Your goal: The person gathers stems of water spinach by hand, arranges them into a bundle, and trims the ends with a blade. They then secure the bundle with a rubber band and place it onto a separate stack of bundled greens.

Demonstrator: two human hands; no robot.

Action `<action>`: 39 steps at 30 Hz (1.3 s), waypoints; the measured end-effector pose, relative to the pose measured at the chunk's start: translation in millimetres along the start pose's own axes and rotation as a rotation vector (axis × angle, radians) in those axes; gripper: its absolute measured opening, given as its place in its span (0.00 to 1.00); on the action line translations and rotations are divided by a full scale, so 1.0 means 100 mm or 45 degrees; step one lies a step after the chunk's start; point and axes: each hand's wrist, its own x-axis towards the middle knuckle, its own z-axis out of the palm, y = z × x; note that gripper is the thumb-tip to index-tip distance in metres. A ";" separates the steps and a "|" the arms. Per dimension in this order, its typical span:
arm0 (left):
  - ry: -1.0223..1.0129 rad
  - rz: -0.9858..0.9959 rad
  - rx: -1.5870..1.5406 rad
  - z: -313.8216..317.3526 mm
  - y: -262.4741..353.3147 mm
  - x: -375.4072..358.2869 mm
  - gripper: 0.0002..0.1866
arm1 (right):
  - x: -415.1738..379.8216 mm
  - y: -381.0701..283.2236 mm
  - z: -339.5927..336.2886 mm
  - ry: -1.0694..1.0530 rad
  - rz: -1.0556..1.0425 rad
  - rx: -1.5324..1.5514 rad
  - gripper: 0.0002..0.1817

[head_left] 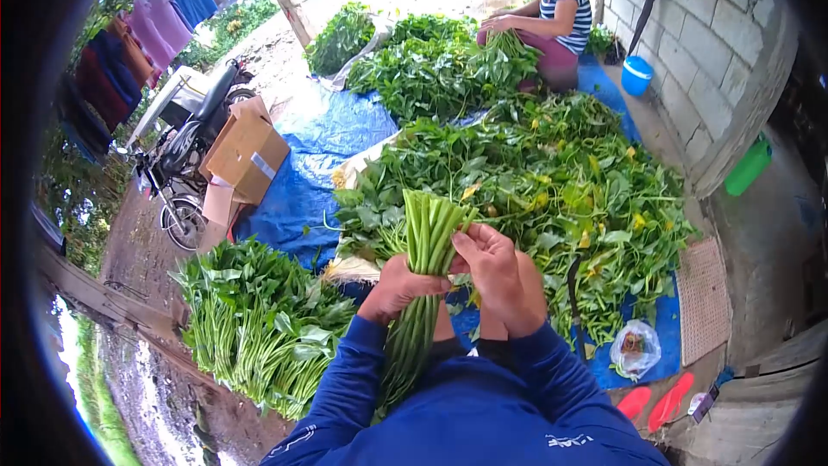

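My left hand [404, 287] is wrapped round a thick bunch of long green leafy-vegetable stems [429, 229], which looks like water spinach. The cut stem ends point up and away from me, and the lower part hangs down along my left sleeve. Right beside the bunch, my right hand [498, 272] has its thumb and fingers pinched together at the stems' right edge. What lies between those fingertips is too small to make out. Beyond both hands spreads a large heap of loose leafy greens [552, 181], some leaves yellowed.
More stems lie in a sorted pile [259, 328] at my left. Another person [561, 26] sits at the back, hands on greens. Around are a blue tarp [323, 134], cardboard box [246, 151], motorcycle [185, 151], plastic bag [636, 349], red slippers [668, 401] and blue bucket [636, 76].
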 end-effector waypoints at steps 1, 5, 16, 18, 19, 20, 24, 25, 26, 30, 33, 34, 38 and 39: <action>0.020 -0.002 0.051 -0.08 -0.15 0.07 0.26 | 0.03 0.06 -0.02 -0.015 -0.022 -0.005 0.15; 0.062 0.110 0.438 -0.06 -0.18 0.04 0.25 | 0.17 0.51 -0.36 -0.130 -0.113 -0.023 0.17; -0.008 0.082 0.090 -0.13 -0.04 -0.10 0.18 | 0.21 -0.06 -0.13 -0.354 -0.084 0.142 0.67; -0.073 0.331 0.763 -0.08 -0.01 -0.09 0.21 | 0.22 0.01 -0.15 -0.564 -0.041 0.077 0.71; -0.019 0.546 1.365 0.00 0.09 -0.10 0.23 | 0.15 0.01 0.06 -0.462 -0.164 0.025 0.68; -0.059 0.432 1.127 0.10 0.22 -0.16 0.24 | 0.10 -0.01 0.08 -0.438 -0.132 0.053 0.66; -0.207 0.097 0.630 0.10 0.32 -0.15 0.41 | 0.11 -0.04 0.16 -0.303 -0.187 0.078 0.50; -0.148 0.169 0.742 0.09 0.35 -0.17 0.44 | 0.15 0.02 0.15 -0.264 -0.215 0.086 0.48; -0.090 0.244 0.856 0.08 0.37 -0.17 0.48 | 0.18 0.06 0.15 -0.225 -0.247 0.094 0.46; 0.334 0.462 1.159 0.20 0.12 -0.22 0.70 | 0.13 -0.09 0.38 -0.184 -0.300 0.118 0.43; 0.180 0.567 1.023 0.03 0.06 -0.13 0.61 | 0.05 -0.12 0.47 -0.246 -0.347 -0.014 0.45; 0.125 0.600 0.964 -0.01 0.06 -0.12 0.56 | 0.03 -0.12 0.49 -0.261 -0.376 -0.084 0.46; -0.043 0.456 0.408 0.07 0.45 -0.37 0.27 | 0.04 -0.06 0.66 -0.298 -0.609 -0.354 0.49; -0.075 0.395 0.373 0.01 0.50 -0.42 0.27 | 0.05 -0.12 0.69 -0.334 -0.539 -0.427 0.58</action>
